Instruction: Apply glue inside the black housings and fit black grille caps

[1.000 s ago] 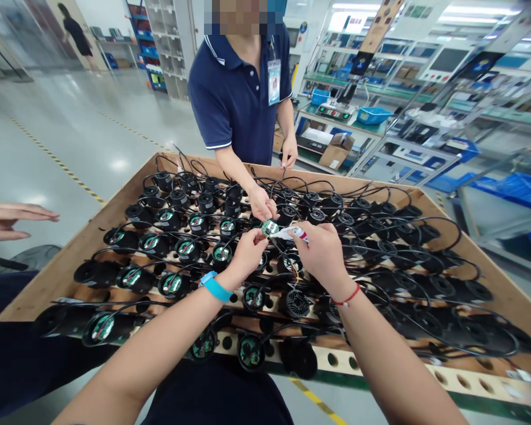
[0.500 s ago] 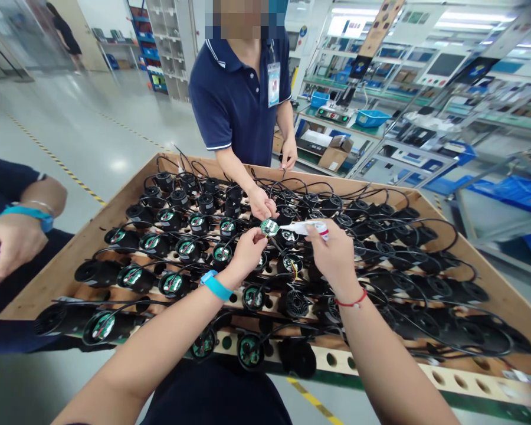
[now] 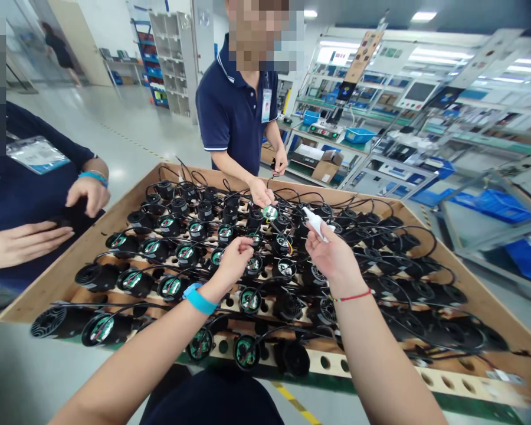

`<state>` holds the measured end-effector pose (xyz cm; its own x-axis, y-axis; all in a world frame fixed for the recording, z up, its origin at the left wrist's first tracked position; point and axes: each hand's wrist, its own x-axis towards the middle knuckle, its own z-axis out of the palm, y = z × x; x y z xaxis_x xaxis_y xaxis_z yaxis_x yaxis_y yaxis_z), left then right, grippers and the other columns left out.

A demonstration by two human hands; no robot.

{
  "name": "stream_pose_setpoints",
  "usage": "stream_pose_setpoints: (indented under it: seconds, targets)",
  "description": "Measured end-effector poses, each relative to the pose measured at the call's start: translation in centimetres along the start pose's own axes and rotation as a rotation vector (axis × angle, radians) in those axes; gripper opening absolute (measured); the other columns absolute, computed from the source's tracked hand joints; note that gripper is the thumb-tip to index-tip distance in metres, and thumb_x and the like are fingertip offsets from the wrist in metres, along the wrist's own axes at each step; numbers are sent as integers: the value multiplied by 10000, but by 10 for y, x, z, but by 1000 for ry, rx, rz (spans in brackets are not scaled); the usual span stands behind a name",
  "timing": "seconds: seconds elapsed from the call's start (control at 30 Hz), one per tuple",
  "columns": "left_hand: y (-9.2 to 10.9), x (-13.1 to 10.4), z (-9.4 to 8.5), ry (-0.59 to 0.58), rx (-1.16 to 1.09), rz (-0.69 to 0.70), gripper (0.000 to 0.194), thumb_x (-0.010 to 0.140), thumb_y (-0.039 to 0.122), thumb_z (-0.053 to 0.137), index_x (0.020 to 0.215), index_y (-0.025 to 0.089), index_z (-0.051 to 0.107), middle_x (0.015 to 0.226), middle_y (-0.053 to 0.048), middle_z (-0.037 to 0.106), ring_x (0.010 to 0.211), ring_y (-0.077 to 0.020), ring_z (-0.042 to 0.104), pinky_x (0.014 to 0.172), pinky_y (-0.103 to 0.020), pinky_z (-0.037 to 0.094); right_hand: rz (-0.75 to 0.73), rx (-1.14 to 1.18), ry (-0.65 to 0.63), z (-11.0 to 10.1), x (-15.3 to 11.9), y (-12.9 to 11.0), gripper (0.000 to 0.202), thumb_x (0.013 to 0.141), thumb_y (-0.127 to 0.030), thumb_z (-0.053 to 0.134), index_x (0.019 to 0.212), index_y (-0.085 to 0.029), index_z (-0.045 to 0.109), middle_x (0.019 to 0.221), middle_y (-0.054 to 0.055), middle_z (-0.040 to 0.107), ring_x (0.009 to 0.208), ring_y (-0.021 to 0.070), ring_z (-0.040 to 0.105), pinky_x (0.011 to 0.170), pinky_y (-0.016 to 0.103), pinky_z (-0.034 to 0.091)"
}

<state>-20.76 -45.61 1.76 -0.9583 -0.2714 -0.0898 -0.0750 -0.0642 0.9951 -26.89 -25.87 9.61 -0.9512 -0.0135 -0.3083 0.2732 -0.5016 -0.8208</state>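
Note:
My right hand [image 3: 331,254] is closed around a white squeeze tube [image 3: 316,223], its narrow nozzle pointing up and to the left. My left hand [image 3: 235,260] hovers over the rows of black cylindrical housings [image 3: 172,287], thumb and fingers pressed together with nothing visible in them. Just beyond it, a small round green circuit board [image 3: 269,212] is at the fingertips of a co-worker's hand [image 3: 261,193]. Yellow and red wires show beside a housing below the board. Several housings nearby have green boards inside their open ends.
A large wooden tray [image 3: 133,192] with raised sides holds the housings and their looping black cables. A co-worker stands at its far side, the other hand on a cable. Another person's hands [image 3: 88,195] are at the left. Blue bins [image 3: 358,135] and benches stand behind.
My left hand has let go of the circuit board and drawn back towards me, leaving it at the co-worker's fingers. In my right hand, the tube has moved away from the board and tilted up.

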Motion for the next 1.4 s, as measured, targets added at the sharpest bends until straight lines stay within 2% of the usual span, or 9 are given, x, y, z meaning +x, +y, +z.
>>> stream_pose_setpoints:
  seconds: [0.17, 0.3, 0.43, 0.6, 0.73, 0.87, 0.97, 1.1, 1.4]
  targets:
    - [10, -38, -26, -21, 18, 43, 155, 749, 189, 575, 896, 155, 613, 798, 0, 603, 706, -109, 531, 685, -232, 422, 1, 54, -49, 21, -14, -24, 215, 937, -245, 495, 846, -224, 690, 780, -37, 736, 555, 36, 598, 530, 151, 464]
    - [17, -74, -62, -39, 156, 147, 134, 790, 264, 580, 859, 162, 634, 835, -10, 615, 777, -129, 541, 729, -243, 417, 41, 62, -129, 33, -39, -20, 202, 927, -241, 505, 885, -209, 700, 790, -17, 736, 554, 45, 591, 535, 161, 471]
    - [16, -108, -106, 51, 322, 161, 186, 840, 328, 537, 896, 174, 626, 813, -5, 595, 722, -125, 523, 674, -240, 411, 104, 23, -236, 36, -70, 7, 140, 872, -248, 586, 848, -195, 713, 784, 5, 730, 575, 62, 582, 561, 172, 489]
    - [-3, -151, -161, 200, 461, 166, 185, 841, 331, 546, 889, 172, 627, 837, -23, 604, 762, -141, 542, 716, -261, 429, 126, -56, -362, 28, -109, 57, 101, 775, -269, 718, 836, -190, 724, 843, 9, 710, 735, 97, 608, 591, 174, 499]
    - [-20, -189, -186, 285, 547, 102, 163, 856, 309, 533, 895, 175, 618, 833, -24, 606, 751, -141, 543, 690, -258, 432, 258, -179, -412, 14, -130, 97, 147, 769, -323, 737, 834, -190, 729, 844, 11, 684, 713, 99, 585, 587, 188, 501]
    - [-25, -208, -173, 217, 613, 105, 139, 889, 254, 501, 903, 185, 621, 853, -27, 595, 778, -136, 549, 710, -255, 443, 358, -259, -457, 1, -136, 125, 165, 766, -348, 742, 811, -190, 730, 767, 3, 660, 618, 76, 542, 580, 182, 483]
    - [-24, -203, -145, 86, 693, 153, 153, 904, 204, 475, 930, 195, 625, 889, -32, 588, 838, -143, 559, 767, -265, 463, 373, -277, -458, -4, -134, 132, 158, 775, -342, 733, 826, -192, 728, 755, 3, 648, 616, 79, 537, 568, 183, 471]
    - [-23, -188, -108, -99, 997, 164, 160, 885, 224, 529, 1022, 186, 603, 975, -58, 584, 960, -199, 556, 876, -328, 482, 357, -279, -462, -7, -134, 133, 159, 799, -343, 708, 844, -191, 725, 768, 9, 641, 629, 84, 535, 575, 188, 470]
    - [-25, -159, -73, -128, 1247, 114, 185, 894, 293, 500, 951, 142, 592, 1046, -138, 598, 1017, -286, 575, 862, -392, 498, 317, -263, -386, -14, -145, 135, 179, 750, -357, 749, 834, -201, 726, 810, 19, 658, 654, 105, 539, 565, 215, 475]
